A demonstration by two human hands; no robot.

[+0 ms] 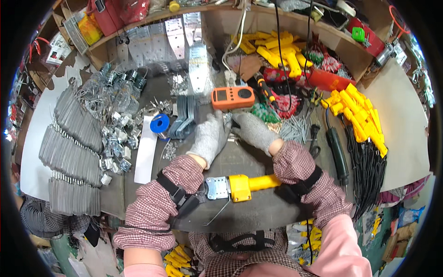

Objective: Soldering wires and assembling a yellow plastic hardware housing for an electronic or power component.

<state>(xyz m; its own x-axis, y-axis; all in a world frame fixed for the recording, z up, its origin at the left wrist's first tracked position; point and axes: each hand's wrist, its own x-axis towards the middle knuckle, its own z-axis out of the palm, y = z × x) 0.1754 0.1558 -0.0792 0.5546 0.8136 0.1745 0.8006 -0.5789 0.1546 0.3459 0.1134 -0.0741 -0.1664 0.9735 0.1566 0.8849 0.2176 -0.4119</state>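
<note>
My left hand (208, 137), in a grey knitted glove, is at the middle of the bench just below an orange multimeter (233, 98). Its fingers are drawn together and curled. Facing it, my right hand (254, 131) wears a matching glove, with the fingers bent inward. Small metal bits show between the two sets of fingertips; what either hand pinches is too small to make out. Nearer to me, between my forearms, lies a tool with a yellow handle (260, 183) and a silver metal plate (217, 188) at its left end. A thin bent rod (217, 212) sticks out below it.
At left are stacked grey metal plates (69, 152), small white-and-metal parts (121, 129), a white strip (146, 152) and a blue spool (159, 123). Screws (295, 128), a soldering iron (338, 154), black cables (366, 177) and yellow handles (357, 111) lie at right. A shelf (318, 27) curves behind.
</note>
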